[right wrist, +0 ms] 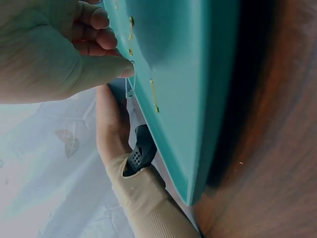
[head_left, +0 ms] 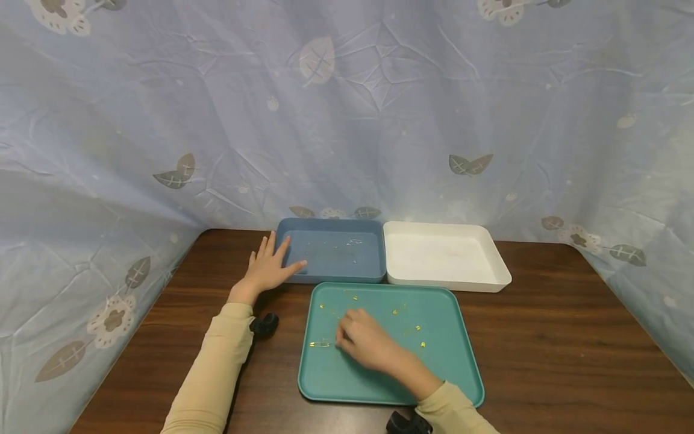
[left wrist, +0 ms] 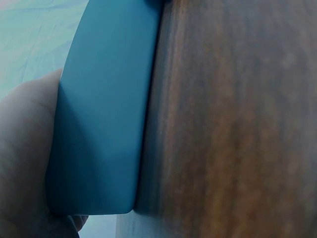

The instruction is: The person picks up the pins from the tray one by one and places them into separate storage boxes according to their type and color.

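Note:
My right hand (head_left: 368,342) is over the left half of a teal tray (head_left: 379,392). In the right wrist view, its thumb and fingers pinch a silver safety pin (right wrist: 129,93), which hangs below the thumb tip. Several gold safety pins (head_left: 320,345) lie scattered on the teal tray around this hand. My left hand (head_left: 268,269) rests with spread fingers on the left edge of a blue tray (head_left: 332,280). A few small silver safety pins (head_left: 354,242) lie inside that tray. The left wrist view shows the tray's outer wall (left wrist: 104,124) close up, the hand beside it.
A white tray (head_left: 447,286) stands right of the blue one, both behind the teal tray. They all sit on a dark wooden table (head_left: 569,349). A patterned curtain (head_left: 379,120) hangs behind the table and along its sides. Each wrist wears a black camera (head_left: 264,325).

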`<action>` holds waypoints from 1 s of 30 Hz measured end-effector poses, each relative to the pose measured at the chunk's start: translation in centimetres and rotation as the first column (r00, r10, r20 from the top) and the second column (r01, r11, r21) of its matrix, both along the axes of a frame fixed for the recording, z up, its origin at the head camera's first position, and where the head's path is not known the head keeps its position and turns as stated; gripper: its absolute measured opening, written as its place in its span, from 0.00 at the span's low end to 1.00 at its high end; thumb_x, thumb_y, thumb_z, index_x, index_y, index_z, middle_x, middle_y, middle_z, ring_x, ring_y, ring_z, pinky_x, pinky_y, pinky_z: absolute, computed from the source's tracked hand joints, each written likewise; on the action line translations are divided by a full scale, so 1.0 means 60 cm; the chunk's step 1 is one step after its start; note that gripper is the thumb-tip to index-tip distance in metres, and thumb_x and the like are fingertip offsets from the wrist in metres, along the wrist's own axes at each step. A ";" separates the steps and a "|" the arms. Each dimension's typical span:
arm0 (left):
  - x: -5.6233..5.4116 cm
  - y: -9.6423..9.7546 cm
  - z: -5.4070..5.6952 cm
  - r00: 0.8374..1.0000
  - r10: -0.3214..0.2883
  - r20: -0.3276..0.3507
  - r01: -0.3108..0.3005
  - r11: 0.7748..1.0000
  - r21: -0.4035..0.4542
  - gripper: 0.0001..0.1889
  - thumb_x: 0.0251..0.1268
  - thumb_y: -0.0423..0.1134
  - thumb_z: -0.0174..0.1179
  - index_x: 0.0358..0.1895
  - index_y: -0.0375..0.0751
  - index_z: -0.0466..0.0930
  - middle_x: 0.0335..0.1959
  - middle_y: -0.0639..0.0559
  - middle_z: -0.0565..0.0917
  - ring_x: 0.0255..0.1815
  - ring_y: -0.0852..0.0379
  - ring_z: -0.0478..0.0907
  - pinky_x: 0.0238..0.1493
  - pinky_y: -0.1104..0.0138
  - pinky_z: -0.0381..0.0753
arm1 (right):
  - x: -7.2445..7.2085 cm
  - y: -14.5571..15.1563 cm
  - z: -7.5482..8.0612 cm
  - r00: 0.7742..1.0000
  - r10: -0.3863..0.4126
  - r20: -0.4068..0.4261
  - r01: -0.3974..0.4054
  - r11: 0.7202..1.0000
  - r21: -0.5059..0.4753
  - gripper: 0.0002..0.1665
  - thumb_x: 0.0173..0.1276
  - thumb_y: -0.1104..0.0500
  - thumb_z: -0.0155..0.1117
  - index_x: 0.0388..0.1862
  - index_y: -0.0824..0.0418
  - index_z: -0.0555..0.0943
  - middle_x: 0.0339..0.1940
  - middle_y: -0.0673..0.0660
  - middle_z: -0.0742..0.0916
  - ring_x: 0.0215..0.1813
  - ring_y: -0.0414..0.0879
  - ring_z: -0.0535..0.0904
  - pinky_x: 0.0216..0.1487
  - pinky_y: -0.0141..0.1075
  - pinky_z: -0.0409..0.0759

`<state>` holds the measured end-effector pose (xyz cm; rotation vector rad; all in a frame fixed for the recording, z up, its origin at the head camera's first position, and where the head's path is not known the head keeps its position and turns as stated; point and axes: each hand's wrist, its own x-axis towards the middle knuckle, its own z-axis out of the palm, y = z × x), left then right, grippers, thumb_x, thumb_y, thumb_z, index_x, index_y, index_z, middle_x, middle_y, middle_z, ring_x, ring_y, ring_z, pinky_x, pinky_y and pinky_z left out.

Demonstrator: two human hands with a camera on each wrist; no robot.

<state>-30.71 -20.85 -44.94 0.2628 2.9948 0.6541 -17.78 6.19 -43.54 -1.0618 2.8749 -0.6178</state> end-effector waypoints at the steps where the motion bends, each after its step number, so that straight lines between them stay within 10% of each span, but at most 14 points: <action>1: 0.000 0.000 0.000 1.000 0.001 0.000 -0.001 1.000 0.000 0.49 0.65 0.70 0.48 0.79 0.46 0.41 0.80 0.35 0.32 0.79 0.32 0.31 0.71 0.31 0.37 | -0.002 -0.001 0.000 1.000 -0.001 -0.017 0.001 1.000 0.001 0.08 0.66 0.58 0.65 0.27 0.55 0.78 0.30 0.48 0.77 0.36 0.40 0.67 0.39 0.31 0.70; 10: 0.002 0.001 0.001 1.000 -0.002 -0.004 0.002 1.000 0.004 0.49 0.66 0.70 0.48 0.79 0.46 0.41 0.80 0.36 0.32 0.79 0.31 0.31 0.71 0.31 0.37 | -0.016 -0.009 0.000 0.982 -0.014 -0.189 0.012 1.000 -0.014 0.08 0.67 0.60 0.64 0.27 0.57 0.76 0.29 0.50 0.75 0.35 0.44 0.69 0.41 0.37 0.72; 30: 0.005 0.004 0.003 1.000 0.006 0.002 -0.006 1.000 -0.007 0.48 0.65 0.70 0.47 0.80 0.47 0.41 0.80 0.35 0.32 0.80 0.32 0.31 0.72 0.31 0.38 | -0.093 -0.017 0.038 0.956 -0.057 -0.288 0.071 0.997 0.037 0.07 0.69 0.60 0.62 0.31 0.60 0.77 0.30 0.52 0.78 0.35 0.45 0.70 0.41 0.38 0.71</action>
